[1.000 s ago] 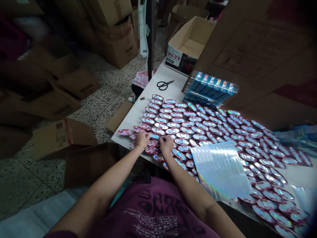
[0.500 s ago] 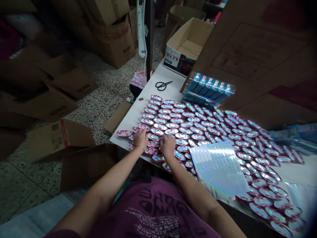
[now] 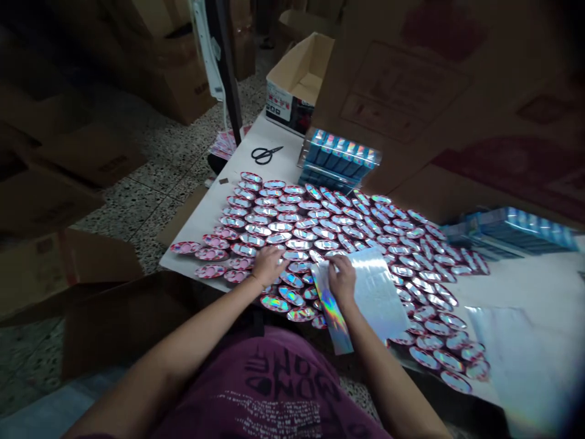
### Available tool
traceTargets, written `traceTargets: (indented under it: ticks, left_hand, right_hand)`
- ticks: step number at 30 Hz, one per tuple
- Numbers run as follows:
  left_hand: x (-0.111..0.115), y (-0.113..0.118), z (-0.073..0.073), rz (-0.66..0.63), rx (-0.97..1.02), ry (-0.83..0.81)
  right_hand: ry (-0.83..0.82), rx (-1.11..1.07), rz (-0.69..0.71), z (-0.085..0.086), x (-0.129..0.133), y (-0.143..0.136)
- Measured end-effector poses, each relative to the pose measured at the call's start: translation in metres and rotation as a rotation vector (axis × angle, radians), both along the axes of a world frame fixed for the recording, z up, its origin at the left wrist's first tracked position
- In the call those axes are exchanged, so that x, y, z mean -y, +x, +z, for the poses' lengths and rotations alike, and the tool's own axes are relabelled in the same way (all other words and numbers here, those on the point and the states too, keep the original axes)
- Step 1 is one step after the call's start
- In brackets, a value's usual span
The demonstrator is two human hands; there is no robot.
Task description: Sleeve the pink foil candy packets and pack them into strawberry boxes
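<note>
My left hand (image 3: 268,266) rests over the rows of oval, pink-edged pieces with shiny holographic faces (image 3: 297,245). Its fingers are loosely bent and apart, with nothing visible in them. Further right, my right hand (image 3: 342,278) is closed at the upper left part of a silvery holographic sheet (image 3: 377,292). The sheet's left side bends up in a rainbow band, and the fingertips are partly hidden. To the left of my left hand, several ovals (image 3: 212,253) show plain pink and red faces without the silver shine.
Black scissors (image 3: 266,155) lie on the white table (image 3: 249,160). Behind the ovals stand a clear-wrapped pack of blue boxes (image 3: 338,157) and a large carton (image 3: 402,103). An open box (image 3: 292,91) sits at the far end. Another shiny sheet (image 3: 507,347) lies at right.
Both hands have moved right, away from the pink-faced ovals. My right hand has reached the holographic sheet, whose left side is now bent up. The view has turned right.
</note>
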State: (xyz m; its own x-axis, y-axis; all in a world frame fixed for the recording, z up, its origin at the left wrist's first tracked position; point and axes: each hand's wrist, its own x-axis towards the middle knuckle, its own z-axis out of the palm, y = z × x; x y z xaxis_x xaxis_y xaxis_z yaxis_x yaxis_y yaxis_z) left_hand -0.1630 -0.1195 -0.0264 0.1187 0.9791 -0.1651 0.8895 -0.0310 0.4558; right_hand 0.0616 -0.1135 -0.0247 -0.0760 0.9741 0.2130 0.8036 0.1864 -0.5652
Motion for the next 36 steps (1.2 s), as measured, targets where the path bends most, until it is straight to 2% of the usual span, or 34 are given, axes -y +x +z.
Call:
traceTargets:
  ticks: [2, 4, 6, 9, 13, 16, 19, 22, 27, 29, 30, 32, 36]
  left_hand:
    - [-0.009, 0.050, -0.001, -0.133, 0.071, -0.036]
    - [-0.018, 0.094, -0.004, -0.161, 0.094, -0.071]
    - [-0.025, 0.124, -0.009, -0.106, 0.086, -0.118]
    - [-0.030, 0.144, -0.017, 0.005, 0.050, -0.157]
    - [-0.028, 0.149, -0.021, 0.078, 0.030, -0.128]
    - [-0.025, 0.150, -0.021, 0.096, 0.026, -0.109]
    - [-0.025, 0.151, -0.020, 0.098, 0.019, -0.113]
    - [-0.026, 0.151, -0.020, 0.095, 0.013, -0.108]
    - [-0.028, 0.146, -0.020, 0.062, 0.026, -0.126]
    - [-0.027, 0.142, -0.020, 0.033, 0.042, -0.116]
    - [-0.027, 0.141, -0.020, 0.022, 0.047, -0.106]
    - [-0.025, 0.137, -0.020, 0.009, 0.052, -0.081]
    - [-0.023, 0.131, -0.020, -0.067, 0.043, -0.037]
  right_hand:
    - [0.034, 0.032, -0.068, 0.004, -0.005, 0.048]
    - [0.035, 0.107, -0.049, 0.004, -0.015, 0.080]
    - [-0.008, 0.201, 0.044, -0.001, -0.027, 0.096]
    - [-0.101, 0.362, 0.230, -0.013, -0.043, 0.098]
    - [-0.133, 0.534, 0.416, -0.024, -0.045, 0.100]
    - [-0.114, 0.597, 0.514, -0.024, -0.036, 0.109]
    - [-0.077, 0.579, 0.468, -0.015, -0.026, 0.117]
    - [-0.075, 0.496, 0.369, 0.007, -0.014, 0.118]
    - [-0.157, 0.381, 0.354, 0.064, 0.003, 0.113]
    - [-0.180, 0.329, 0.340, 0.074, 0.004, 0.108]
    - [-0.190, 0.319, 0.328, 0.073, 0.002, 0.105]
    - [-0.194, 0.360, 0.289, 0.059, -0.005, 0.097]
    - [-0.195, 0.604, 0.280, 0.011, -0.023, 0.079]
